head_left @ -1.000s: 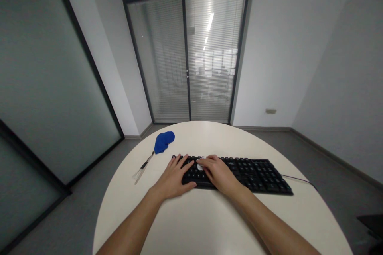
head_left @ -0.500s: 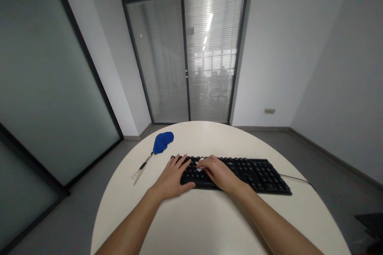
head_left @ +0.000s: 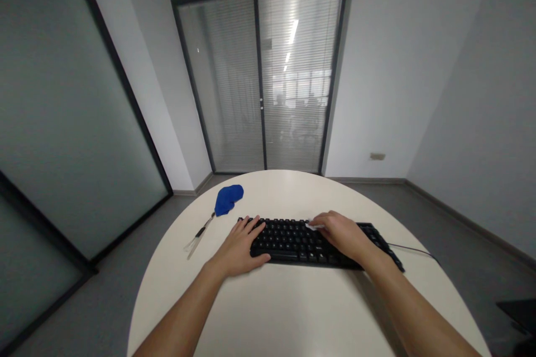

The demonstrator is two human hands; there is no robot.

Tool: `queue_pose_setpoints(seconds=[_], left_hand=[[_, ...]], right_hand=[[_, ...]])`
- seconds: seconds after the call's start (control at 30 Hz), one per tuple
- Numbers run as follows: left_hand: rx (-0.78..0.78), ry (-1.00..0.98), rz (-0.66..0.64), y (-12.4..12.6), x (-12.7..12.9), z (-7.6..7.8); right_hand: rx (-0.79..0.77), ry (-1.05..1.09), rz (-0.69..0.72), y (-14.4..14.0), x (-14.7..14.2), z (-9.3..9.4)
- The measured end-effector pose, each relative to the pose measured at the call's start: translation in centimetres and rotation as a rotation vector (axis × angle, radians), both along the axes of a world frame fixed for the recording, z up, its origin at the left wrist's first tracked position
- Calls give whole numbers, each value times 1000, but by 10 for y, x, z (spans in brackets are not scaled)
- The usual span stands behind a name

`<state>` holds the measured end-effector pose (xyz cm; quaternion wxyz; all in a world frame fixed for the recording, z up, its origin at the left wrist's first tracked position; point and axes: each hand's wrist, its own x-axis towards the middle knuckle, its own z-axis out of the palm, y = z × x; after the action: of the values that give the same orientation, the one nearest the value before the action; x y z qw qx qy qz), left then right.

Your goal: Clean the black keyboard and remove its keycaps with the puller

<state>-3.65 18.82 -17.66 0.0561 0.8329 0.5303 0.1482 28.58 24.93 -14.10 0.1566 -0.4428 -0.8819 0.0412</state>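
Keyboard (head_left: 288, 242) on cream table (head_left: 259, 312), white walls (head_left: 402, 67) beyond

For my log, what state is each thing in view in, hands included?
Left hand: fingers spread, on the keyboard's left end
Right hand: fingers closed on white wipe
White wipe: held, partly hidden
Keyboard: lying flat, partly covered
Cable: trailing to the right
Blue cloth item: lying down
Blinds: lowered

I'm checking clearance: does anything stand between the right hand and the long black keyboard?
Only the thin white tissue-like piece held in the right hand, over the long black keyboard. Nothing else visible does, though the hand hides what lies beneath.
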Motion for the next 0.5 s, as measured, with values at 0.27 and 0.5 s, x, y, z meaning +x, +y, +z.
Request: queue_pose_setpoints(seconds=[0.27,0.5], left_hand=[[5,-11,21,0,-2,0],[11,5,21,0,-1,-1]], right_hand=[[1,63,4,-14,-26,-6],[-2,86,146,-37,-57,-7]])
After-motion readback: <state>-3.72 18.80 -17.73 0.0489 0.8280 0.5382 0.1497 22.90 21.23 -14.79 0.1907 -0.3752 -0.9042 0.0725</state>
